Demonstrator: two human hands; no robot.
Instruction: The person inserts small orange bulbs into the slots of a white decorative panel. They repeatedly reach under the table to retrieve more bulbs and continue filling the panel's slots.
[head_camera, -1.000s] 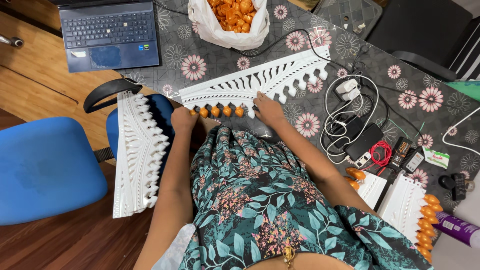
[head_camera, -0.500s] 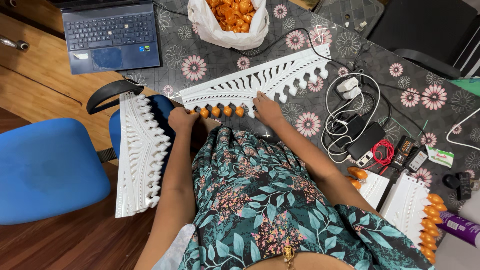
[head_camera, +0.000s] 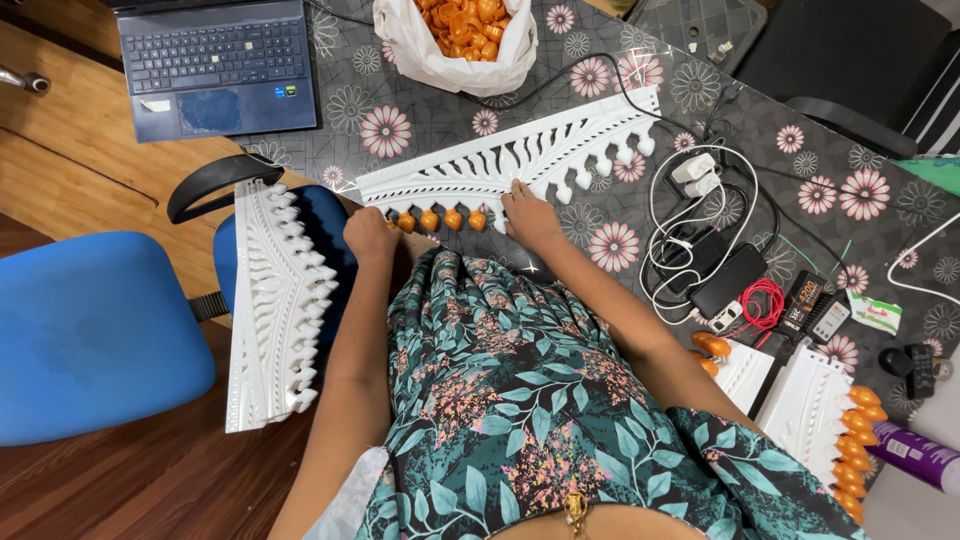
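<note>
Little has changed: left hand (head_camera: 368, 235) stays fisted at worktop's near edge; right hand (head_camera: 530, 215), fingers together, still presses white trim panel (head_camera: 520, 160) beside orange caps (head_camera: 440, 220).

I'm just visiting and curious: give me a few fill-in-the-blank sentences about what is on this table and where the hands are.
1. The small caps fitted along the edge of the white trim piece are ____ in colour.
2. The right hand rests on the white ____ piece.
3. More caps fill a white ____ near the laptop.
4. A second white trim lies on a ____ chair beside the left hand.

Missing words: orange; trim; bag; blue
</note>
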